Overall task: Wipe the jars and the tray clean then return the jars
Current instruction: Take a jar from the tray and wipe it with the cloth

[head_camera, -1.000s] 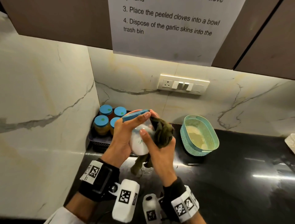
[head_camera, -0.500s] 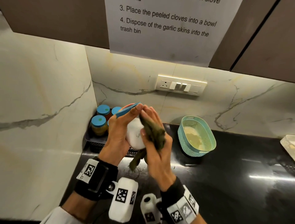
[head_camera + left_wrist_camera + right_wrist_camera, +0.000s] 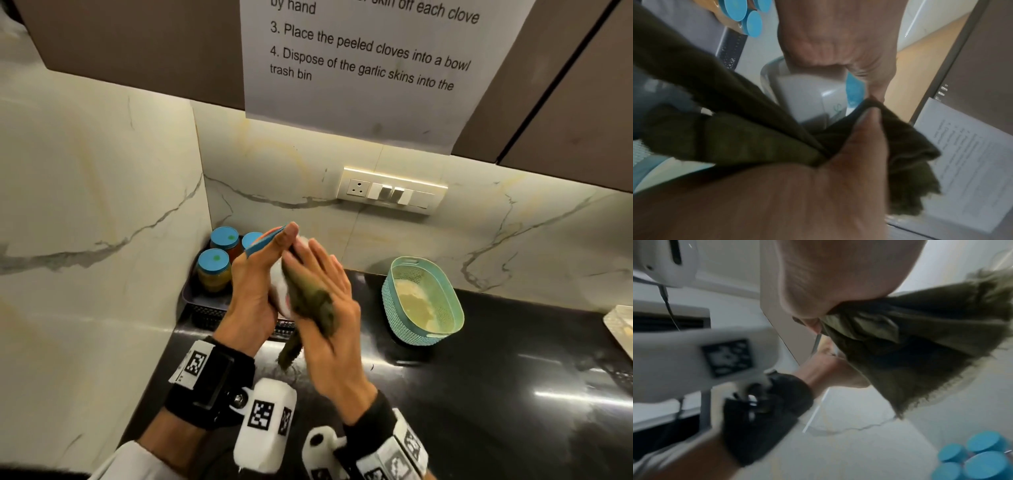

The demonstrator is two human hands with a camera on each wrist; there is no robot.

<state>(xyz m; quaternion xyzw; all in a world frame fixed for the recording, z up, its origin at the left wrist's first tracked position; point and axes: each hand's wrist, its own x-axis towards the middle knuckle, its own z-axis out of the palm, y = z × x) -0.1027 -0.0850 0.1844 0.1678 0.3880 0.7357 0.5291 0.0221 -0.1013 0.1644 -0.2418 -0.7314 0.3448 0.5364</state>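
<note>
My left hand (image 3: 255, 291) grips a white jar (image 3: 279, 291) with a blue lid (image 3: 263, 240), tilted above the counter's left end; the thumb lies along the lid. My right hand (image 3: 330, 301) holds an olive-green cloth (image 3: 310, 299) against the jar's side, fingers stretched upward. The cloth's tail hangs below the hands. In the left wrist view the jar (image 3: 807, 97) sits between both hands, with the right thumb pinching the cloth (image 3: 735, 126). Behind the hands, several blue-lidded jars (image 3: 214, 270) stand in a dark tray (image 3: 205, 308) in the corner.
A teal perforated basket (image 3: 424, 305) stands on the black counter (image 3: 479, 394) to the right of the hands. A white object (image 3: 620, 325) shows at the right edge. Marble walls close the left side and the back, with a switch plate (image 3: 390, 190) on the back wall.
My right hand has slid the cloth up and round the jar, its fingers stretching out. The left hand has tipped the jar further. The tray jars have not moved.
</note>
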